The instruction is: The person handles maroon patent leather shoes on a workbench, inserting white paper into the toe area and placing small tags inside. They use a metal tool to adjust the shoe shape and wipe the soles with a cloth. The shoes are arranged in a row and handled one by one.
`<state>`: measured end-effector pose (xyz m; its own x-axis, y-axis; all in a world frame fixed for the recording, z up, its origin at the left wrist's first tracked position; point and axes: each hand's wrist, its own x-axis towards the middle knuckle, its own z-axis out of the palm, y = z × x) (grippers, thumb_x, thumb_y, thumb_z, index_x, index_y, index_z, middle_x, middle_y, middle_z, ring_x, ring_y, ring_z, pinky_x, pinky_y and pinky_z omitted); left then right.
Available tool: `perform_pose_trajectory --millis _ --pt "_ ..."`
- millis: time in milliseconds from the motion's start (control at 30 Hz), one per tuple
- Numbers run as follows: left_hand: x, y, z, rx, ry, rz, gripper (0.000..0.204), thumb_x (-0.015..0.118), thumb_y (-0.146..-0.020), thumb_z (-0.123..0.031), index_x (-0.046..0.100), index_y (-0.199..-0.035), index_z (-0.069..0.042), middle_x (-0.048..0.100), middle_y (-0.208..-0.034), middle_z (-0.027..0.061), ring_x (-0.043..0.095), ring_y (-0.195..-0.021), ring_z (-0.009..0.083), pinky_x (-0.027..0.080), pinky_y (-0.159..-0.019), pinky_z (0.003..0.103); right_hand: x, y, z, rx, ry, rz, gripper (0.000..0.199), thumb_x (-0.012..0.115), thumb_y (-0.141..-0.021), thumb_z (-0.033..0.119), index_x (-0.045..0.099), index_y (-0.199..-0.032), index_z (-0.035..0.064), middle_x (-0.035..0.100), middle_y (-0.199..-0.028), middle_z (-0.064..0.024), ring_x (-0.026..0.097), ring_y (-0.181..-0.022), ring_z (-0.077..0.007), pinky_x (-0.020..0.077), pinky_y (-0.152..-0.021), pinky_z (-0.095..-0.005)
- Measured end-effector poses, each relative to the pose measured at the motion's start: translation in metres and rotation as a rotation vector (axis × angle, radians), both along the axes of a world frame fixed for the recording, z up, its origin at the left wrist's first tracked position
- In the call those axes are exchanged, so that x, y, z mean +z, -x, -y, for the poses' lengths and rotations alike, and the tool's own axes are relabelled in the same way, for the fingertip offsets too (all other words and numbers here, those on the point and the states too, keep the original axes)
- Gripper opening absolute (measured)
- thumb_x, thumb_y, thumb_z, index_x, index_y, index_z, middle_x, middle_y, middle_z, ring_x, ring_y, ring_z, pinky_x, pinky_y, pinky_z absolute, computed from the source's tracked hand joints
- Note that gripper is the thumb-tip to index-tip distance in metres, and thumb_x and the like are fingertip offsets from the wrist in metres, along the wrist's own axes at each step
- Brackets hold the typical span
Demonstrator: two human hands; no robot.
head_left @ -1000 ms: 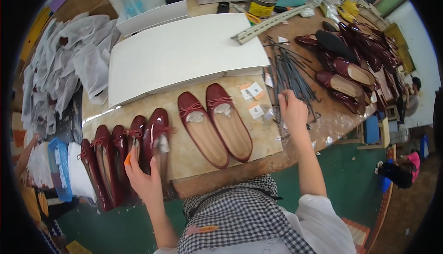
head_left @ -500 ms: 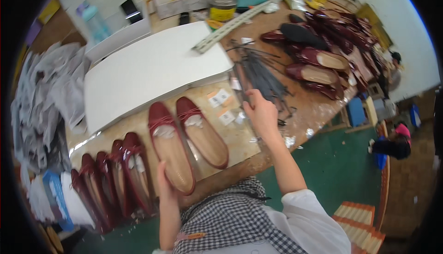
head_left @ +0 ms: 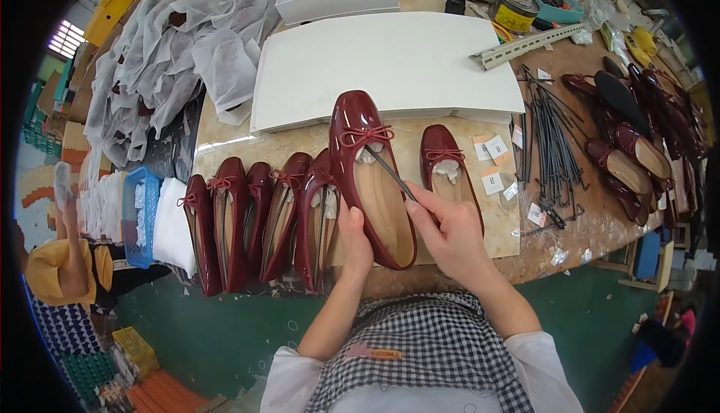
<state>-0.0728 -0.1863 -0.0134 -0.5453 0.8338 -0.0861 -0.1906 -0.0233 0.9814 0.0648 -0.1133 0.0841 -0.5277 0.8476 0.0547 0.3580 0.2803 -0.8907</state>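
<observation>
Left hand (head_left: 355, 240) gripped a burgundy shoe (head_left: 354, 115) at its side, raised above the table (head_left: 496, 222); fingers mostly hidden, spread not discernible. Right hand (head_left: 454, 239) pinched a dark rod (head_left: 391, 167), angled into the shoe toward the bow (head_left: 367, 136).

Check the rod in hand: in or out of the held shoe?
In, partly: the rod slants from the right hand into the shoe at its bow; how deep, I cannot tell.
</observation>
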Motion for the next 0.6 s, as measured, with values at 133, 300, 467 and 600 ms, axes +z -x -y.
perform_pose_trajectory --millis 133,300,467,600 --pt "-0.01 -0.021 0.009 0.054 0.001 0.05 0.06 0.021 -0.101 -0.047 0.037 -0.141 -0.005 0.045 -0.139 0.0112 0.041 -0.129 0.0225 0.031 -0.109 0.036 -0.015 0.019 0.004 -0.125 -0.382 -0.077 0.027 0.057 -0.089 0.015 0.064 -0.111 -0.0011 0.053 -0.049 -0.0105 0.053 -0.039 -0.024 0.04 -0.041 -0.0371" --pt "-0.019 -0.025 0.009 -0.01 0.137 0.118 0.057 0.029 -0.101 -0.044 0.041 -0.139 -0.003 0.046 -0.139 0.0111 0.043 -0.127 0.0231 0.03 -0.109 0.035 -0.052 0.011 0.014 0.064 -0.301 0.251 0.034 0.055 -0.09 0.024 0.059 -0.112 -0.0018 0.059 -0.058 -0.0161 0.061 -0.053 -0.0333 0.0481 -0.052 -0.0423" --pt "0.014 0.018 0.02 -0.037 0.283 -0.898 0.063 0.063 -0.081 -0.007 0.039 -0.139 0.0 0.052 -0.128 0.0172 0.052 -0.116 0.0279 0.042 -0.098 0.037 -0.053 -0.089 -0.044 -0.16 -0.053 0.28 0.021 0.058 -0.089 0.019 0.064 -0.106 0.0088 0.066 -0.079 -0.0184 0.065 -0.074 -0.0352 0.0515 -0.068 -0.0416" --pt "0.052 -0.031 -0.006 -0.184 0.246 -0.718 0.068 0.064 -0.078 -0.004 0.038 -0.14 0.0 0.062 -0.112 0.0156 0.064 -0.087 0.0281 0.051 -0.077 0.038 -0.092 -0.187 -0.128 -0.704 -0.536 0.838 0.023 0.059 -0.09 0.029 0.063 -0.094 0.0067 0.067 -0.074 -0.0149 0.066 -0.071 -0.0353 0.0508 -0.059 -0.0457"
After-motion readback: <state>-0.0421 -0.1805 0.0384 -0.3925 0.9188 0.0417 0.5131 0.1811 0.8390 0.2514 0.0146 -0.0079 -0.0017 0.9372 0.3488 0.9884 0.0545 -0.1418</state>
